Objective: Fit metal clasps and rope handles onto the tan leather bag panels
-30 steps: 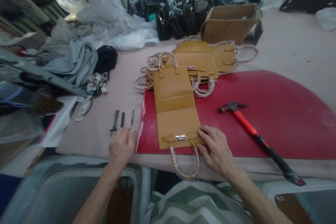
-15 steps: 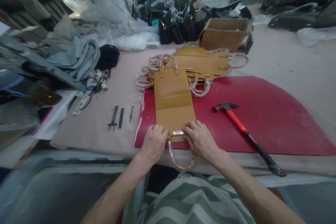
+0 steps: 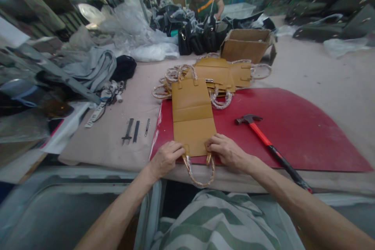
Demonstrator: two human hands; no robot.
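A tan leather bag panel (image 3: 193, 105) lies flat, its lower part on the red mat (image 3: 281, 125). Its near handle (image 3: 202, 184), wrapped in clear plastic, hangs toward me past the table edge. My left hand (image 3: 167, 158) pinches the panel's near left corner by the handle's base. At the near right corner, my right hand (image 3: 227, 149) has its fingers closed on the panel by the other handle base. Its fingertips are partly hidden. A second wrapped handle (image 3: 187, 71) is at the panel's far end.
A hammer (image 3: 263, 136) with a red and black handle lies right of the panel. Slim metal tools (image 3: 136, 131) lie at left. Behind are more tan panels (image 3: 215, 72), a cardboard box (image 3: 246, 45), black bags (image 3: 184, 39) and a person (image 3: 205, 0).
The metal plate near the panel's close end no longer shows; a plain surface and both handle bases are visible there. My left hand has shifted slightly left, and the whole view has moved a little.
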